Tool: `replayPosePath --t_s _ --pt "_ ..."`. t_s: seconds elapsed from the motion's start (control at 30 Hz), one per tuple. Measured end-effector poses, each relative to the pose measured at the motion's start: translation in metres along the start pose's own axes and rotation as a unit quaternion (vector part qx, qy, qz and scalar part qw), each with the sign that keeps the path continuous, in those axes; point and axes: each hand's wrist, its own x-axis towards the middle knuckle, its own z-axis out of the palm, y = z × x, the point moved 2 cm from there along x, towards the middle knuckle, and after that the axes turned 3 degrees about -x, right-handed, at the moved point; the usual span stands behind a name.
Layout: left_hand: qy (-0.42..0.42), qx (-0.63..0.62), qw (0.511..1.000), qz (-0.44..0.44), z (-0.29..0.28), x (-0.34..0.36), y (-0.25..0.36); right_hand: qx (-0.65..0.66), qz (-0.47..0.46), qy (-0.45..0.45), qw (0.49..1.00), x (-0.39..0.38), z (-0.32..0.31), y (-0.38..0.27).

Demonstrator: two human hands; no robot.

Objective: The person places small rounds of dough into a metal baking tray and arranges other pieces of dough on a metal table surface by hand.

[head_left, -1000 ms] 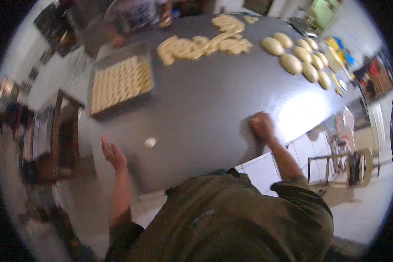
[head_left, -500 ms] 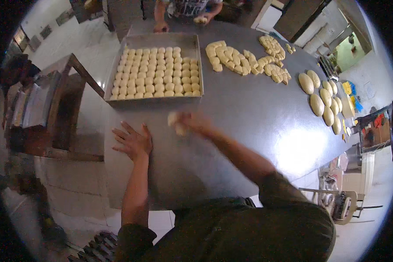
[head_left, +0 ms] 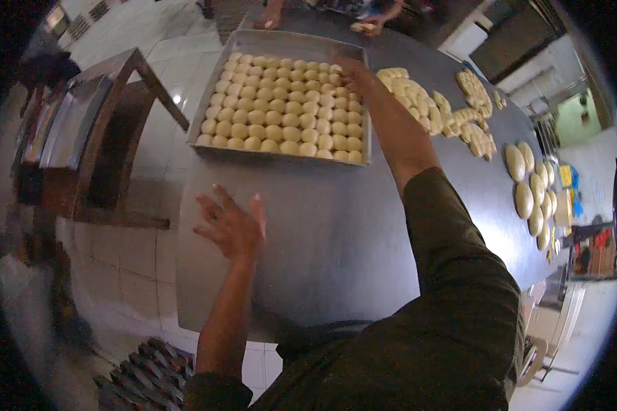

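Observation:
A square metal tray (head_left: 301, 46) holds close rows of round pale dough balls (head_left: 273, 105). My right hand (head_left: 350, 74) reaches to its far right corner, over the dough balls there. Its fingers are blurred and partly hidden, so whether dough is in them does not show. Nearer to me, my left hand (head_left: 232, 229) is over the metal table (head_left: 322, 226), fingers spread and holding nothing. Right of the tray, cut dough pieces (head_left: 418, 103) lie in curved strips, partly behind my right forearm.
Smooth oval dough loaves (head_left: 524, 200) lie at the table's right side. Across the table, another person's hand (head_left: 370, 27) holds a small piece of dough. A wooden rack (head_left: 113, 137) with flat trays stands left of the table.
My right hand has moved from the near tabletop, where it held dough, forward into the tray's far right corner. My left hand stays spread. The whole view has shifted.

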Motion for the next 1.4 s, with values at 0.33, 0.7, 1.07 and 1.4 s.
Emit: replayPosePath --t_s 0.33,0.7,1.07,1.4 --pt "-0.056 -0.025 0.998 -0.03 0.033 0.01 0.001 -0.172 -0.053 0.279 0.943 -0.372 -0.021 0.056" --pt "-0.124 -0.007 0.828 0.546 -0.003 -0.236 0.303 -0.309 0.134 0.534 0.775 -0.477 -0.272 0.204" --pt "-0.143 0.007 0.851 0.506 0.003 -0.244 0.356 -0.167 0.306 0.642 0.682 -0.272 -0.356 0.202" --pt "-0.079 -0.156 0.858 0.483 0.044 -0.222 0.325 0.47 0.027 0.211 0.857 -0.484 -0.134 0.202"
